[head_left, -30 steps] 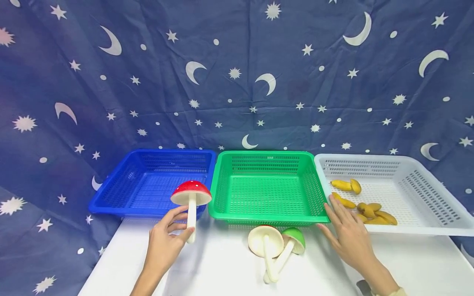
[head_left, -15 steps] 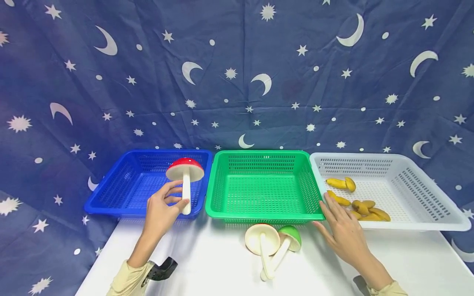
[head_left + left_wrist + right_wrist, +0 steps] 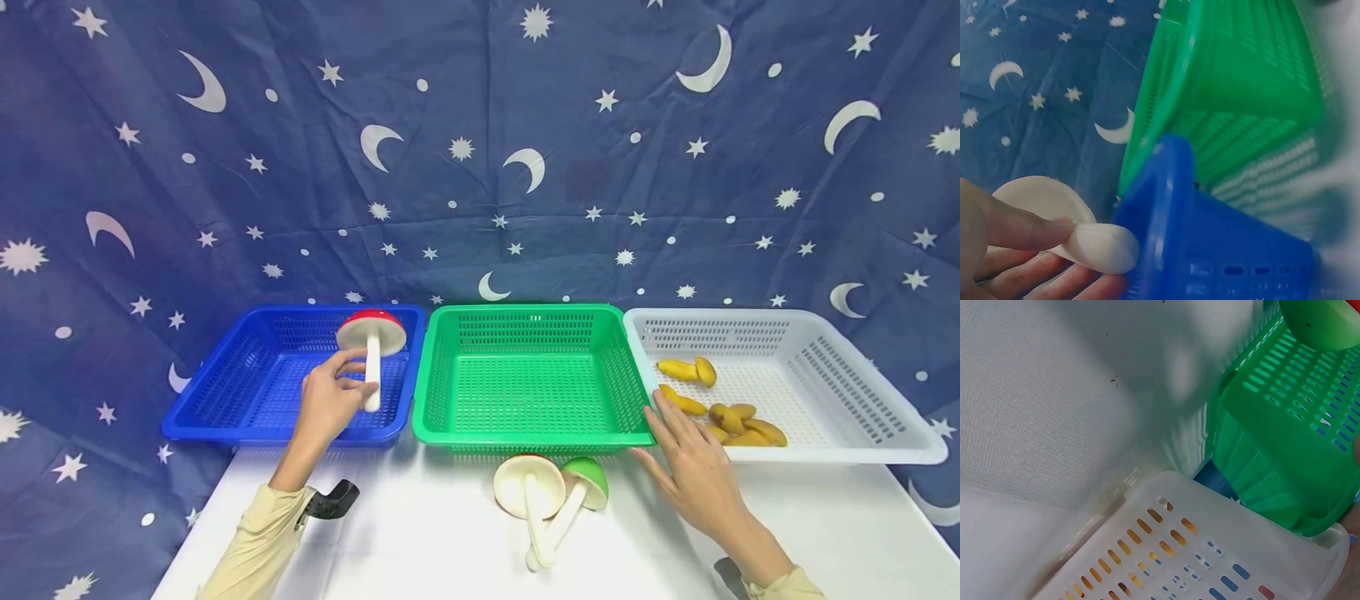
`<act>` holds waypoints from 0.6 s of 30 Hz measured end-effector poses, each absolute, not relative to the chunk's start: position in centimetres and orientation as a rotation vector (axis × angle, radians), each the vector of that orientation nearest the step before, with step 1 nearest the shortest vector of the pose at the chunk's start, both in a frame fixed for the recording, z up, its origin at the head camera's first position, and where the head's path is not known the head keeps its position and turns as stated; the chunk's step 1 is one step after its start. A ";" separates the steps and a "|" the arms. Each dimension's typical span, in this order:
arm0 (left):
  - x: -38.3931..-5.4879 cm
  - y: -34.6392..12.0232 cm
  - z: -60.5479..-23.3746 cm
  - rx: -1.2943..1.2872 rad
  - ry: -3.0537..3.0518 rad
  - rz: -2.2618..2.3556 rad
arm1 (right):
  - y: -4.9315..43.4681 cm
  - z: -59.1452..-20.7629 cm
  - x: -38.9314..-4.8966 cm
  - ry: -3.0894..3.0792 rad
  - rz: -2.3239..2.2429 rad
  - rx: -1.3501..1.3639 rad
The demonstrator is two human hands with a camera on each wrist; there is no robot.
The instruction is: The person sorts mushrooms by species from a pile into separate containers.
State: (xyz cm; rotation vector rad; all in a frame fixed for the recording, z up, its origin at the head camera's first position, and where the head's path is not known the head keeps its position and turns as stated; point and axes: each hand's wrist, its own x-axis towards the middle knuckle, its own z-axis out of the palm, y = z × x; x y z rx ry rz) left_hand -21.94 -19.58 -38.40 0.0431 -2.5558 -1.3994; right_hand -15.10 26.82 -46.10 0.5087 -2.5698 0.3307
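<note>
Between thumb and fingers, my left hand (image 3: 332, 402) pinches the white stem of a red-capped toy mushroom (image 3: 372, 333). It is held upright over the right part of the blue basket (image 3: 217, 433); in the left wrist view the stem (image 3: 1100, 247) shows close by the basket's rim. My right hand (image 3: 697, 467) lies with its fingers extended at the near corner where the green basket (image 3: 525, 439) meets the white basket (image 3: 847, 455). On the table in front of the green basket lie another red-capped mushroom (image 3: 528, 487) and a green-capped mushroom (image 3: 588, 482), stems crossing.
Several yellow-brown mushrooms (image 3: 746, 425) lie in the left part of the white basket. The three baskets stand side by side on a white table (image 3: 420, 533). A dark blue cloth (image 3: 450, 108) with moons and stars hangs behind.
My left hand has carried the red-capped mushroom forward and slightly left, from near the blue basket's front edge to over its inside. The right hand has stayed at the basket corner.
</note>
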 end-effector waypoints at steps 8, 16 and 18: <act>-24.2 -20.1 -40.1 0.065 -2.585 -1.454 | 26.9 -46.1 -15.3 -2.533 0.331 0.524; -25.3 -20.7 -41.6 0.059 -2.674 -1.380 | 26.7 -46.1 -15.1 -2.559 0.330 0.506; -25.5 -20.7 -41.7 0.056 -2.697 -1.370 | 26.7 -46.2 -15.1 -2.553 0.330 0.507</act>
